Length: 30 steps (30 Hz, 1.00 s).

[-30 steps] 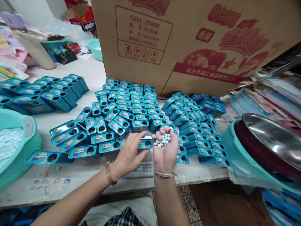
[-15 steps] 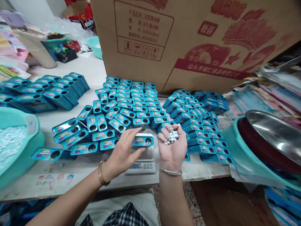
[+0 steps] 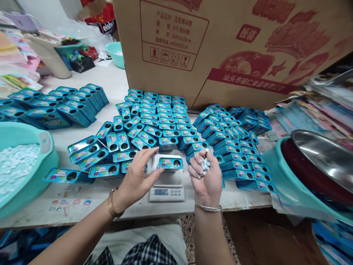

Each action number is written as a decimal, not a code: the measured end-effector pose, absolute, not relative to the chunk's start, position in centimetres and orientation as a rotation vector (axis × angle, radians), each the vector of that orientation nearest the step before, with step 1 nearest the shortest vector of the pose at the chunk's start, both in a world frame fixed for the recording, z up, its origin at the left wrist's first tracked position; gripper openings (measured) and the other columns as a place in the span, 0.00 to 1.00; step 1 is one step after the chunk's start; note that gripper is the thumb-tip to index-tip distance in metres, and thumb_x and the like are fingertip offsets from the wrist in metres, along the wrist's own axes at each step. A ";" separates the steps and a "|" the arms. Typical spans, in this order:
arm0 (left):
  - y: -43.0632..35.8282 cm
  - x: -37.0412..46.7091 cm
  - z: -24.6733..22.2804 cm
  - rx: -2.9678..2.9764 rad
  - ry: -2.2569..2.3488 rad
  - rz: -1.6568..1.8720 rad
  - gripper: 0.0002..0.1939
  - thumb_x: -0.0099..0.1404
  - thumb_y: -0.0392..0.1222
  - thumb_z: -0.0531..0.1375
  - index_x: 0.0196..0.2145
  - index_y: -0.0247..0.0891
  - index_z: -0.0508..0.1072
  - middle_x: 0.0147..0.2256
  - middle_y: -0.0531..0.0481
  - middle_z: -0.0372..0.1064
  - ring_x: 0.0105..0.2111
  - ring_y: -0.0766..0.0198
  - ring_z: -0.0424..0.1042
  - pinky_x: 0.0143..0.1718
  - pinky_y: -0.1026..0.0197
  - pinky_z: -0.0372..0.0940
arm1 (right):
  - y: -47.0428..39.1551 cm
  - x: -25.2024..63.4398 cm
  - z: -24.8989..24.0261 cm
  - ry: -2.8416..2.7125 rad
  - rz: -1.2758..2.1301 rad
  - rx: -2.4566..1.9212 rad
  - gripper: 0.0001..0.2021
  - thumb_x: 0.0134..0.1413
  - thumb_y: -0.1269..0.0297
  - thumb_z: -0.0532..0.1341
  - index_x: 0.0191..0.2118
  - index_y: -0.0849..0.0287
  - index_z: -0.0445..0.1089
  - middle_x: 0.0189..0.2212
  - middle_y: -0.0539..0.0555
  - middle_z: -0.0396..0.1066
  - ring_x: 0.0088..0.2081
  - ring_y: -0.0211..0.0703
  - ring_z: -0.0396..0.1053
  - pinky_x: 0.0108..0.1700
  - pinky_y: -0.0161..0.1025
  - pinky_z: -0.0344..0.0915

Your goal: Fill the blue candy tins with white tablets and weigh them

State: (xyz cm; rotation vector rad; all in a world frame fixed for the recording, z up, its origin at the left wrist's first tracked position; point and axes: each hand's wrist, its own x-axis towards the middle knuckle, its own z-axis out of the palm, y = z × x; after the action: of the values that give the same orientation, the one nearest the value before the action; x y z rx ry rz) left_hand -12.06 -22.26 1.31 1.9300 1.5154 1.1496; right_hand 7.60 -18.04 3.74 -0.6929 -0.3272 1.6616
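Note:
A blue candy tin [image 3: 168, 163] with a round hole in its top stands on a small white digital scale [image 3: 167, 193], whose display is lit. My left hand [image 3: 139, 169] hovers just left of the tin, thumb and fingers apart, with nothing in it. Palm up, my right hand [image 3: 206, 180] curls its fingers around a small heap of pale candies [image 3: 204, 165], to the right of the scale. Rows of similar blue tins [image 3: 150, 116] stand close behind the scale, their holes facing up.
A turquoise basin [image 3: 45, 143] of pale candies sits at the left. More tins [image 3: 234, 147] stand at right, beside stacked bowls [image 3: 325, 154]. A large cardboard box [image 3: 204, 84] rises behind the tins. The table's front edge [image 3: 138, 215] is near my lap.
My left hand has drawn back from the tin, leaving a gap. My right hand has closed more tightly around the candies. The camera view has shifted slightly.

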 end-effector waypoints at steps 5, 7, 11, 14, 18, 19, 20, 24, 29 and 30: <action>-22.2 -11.6 0.7 1.931 1.474 1.137 0.25 0.65 0.42 0.59 0.59 0.44 0.60 0.54 0.43 0.63 0.55 0.54 0.62 0.55 0.48 0.61 | -18.8 7.9 2.4 -0.416 1.690 -0.845 0.10 0.53 0.60 0.63 0.30 0.60 0.65 0.20 0.43 0.56 0.15 0.24 0.44 0.14 0.23 0.42; -22.1 -11.5 0.6 1.955 1.458 1.115 0.26 0.65 0.41 0.60 0.60 0.44 0.59 0.55 0.43 0.62 0.55 0.54 0.61 0.56 0.47 0.60 | -18.9 7.8 2.1 -0.538 1.665 -0.929 0.11 0.52 0.58 0.64 0.30 0.61 0.67 0.20 0.43 0.57 0.15 0.24 0.45 0.15 0.23 0.42; -21.8 -11.2 0.1 1.997 1.415 1.070 0.29 0.64 0.40 0.60 0.61 0.43 0.57 0.55 0.42 0.60 0.56 0.53 0.59 0.57 0.46 0.59 | -18.7 7.9 1.7 -0.842 1.628 -1.099 0.13 0.52 0.55 0.64 0.30 0.62 0.70 0.19 0.45 0.58 0.16 0.25 0.46 0.16 0.24 0.42; -21.5 -10.7 -0.6 1.994 1.379 1.087 0.30 0.64 0.40 0.61 0.61 0.44 0.56 0.55 0.42 0.60 0.56 0.52 0.59 0.57 0.43 0.59 | -18.4 8.1 1.4 -0.986 1.629 -1.188 0.15 0.52 0.53 0.64 0.29 0.62 0.71 0.19 0.45 0.57 0.17 0.25 0.45 0.17 0.25 0.41; -21.2 -10.1 -1.0 1.988 1.362 1.082 0.31 0.63 0.39 0.61 0.61 0.44 0.56 0.55 0.41 0.61 0.56 0.51 0.60 0.56 0.42 0.60 | -18.2 8.3 0.8 -1.075 1.586 -1.237 0.17 0.53 0.51 0.63 0.27 0.62 0.70 0.17 0.44 0.54 0.17 0.27 0.44 0.16 0.26 0.40; -21.2 -10.1 -0.9 1.989 1.369 1.083 0.31 0.63 0.39 0.61 0.61 0.44 0.56 0.55 0.42 0.61 0.56 0.51 0.60 0.56 0.42 0.60 | -18.3 8.3 0.7 -1.100 1.567 -1.243 0.17 0.53 0.51 0.63 0.27 0.61 0.70 0.17 0.44 0.54 0.18 0.28 0.45 0.16 0.26 0.41; -21.3 -10.1 -0.8 1.995 1.385 1.093 0.31 0.63 0.38 0.61 0.61 0.44 0.56 0.55 0.42 0.60 0.56 0.51 0.60 0.56 0.43 0.60 | -18.3 8.4 0.6 -1.125 1.550 -1.248 0.17 0.53 0.51 0.63 0.26 0.61 0.70 0.16 0.44 0.54 0.18 0.28 0.45 0.17 0.26 0.41; -23.8 -10.6 -0.7 2.046 1.490 1.261 0.32 0.63 0.35 0.60 0.62 0.43 0.54 0.58 0.41 0.58 0.59 0.52 0.58 0.60 0.44 0.58 | -18.8 9.1 0.8 -1.069 1.537 -1.235 0.15 0.52 0.54 0.64 0.26 0.61 0.69 0.17 0.44 0.55 0.17 0.27 0.46 0.17 0.26 0.41; -29.6 -9.0 -3.7 2.443 0.985 1.017 0.26 0.64 0.32 0.57 0.60 0.39 0.60 0.53 0.42 0.68 0.57 0.55 0.63 0.56 0.52 0.64 | -19.8 12.4 1.7 -0.582 1.728 -0.888 0.10 0.54 0.64 0.62 0.26 0.60 0.62 0.20 0.42 0.54 0.15 0.25 0.41 0.15 0.24 0.39; -30.6 -8.0 -4.6 2.513 0.858 0.871 0.25 0.65 0.32 0.54 0.60 0.38 0.60 0.53 0.42 0.68 0.57 0.55 0.63 0.56 0.52 0.63 | -20.2 13.2 1.8 -0.489 1.749 -0.810 0.09 0.55 0.65 0.61 0.27 0.59 0.61 0.20 0.42 0.53 0.16 0.25 0.41 0.15 0.24 0.40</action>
State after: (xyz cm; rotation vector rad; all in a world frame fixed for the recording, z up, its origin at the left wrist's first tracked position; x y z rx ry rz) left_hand -8.05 -30.59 -4.62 2.5134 0.8579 0.8711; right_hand 13.21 -20.24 1.77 -0.8103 -0.4886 1.7494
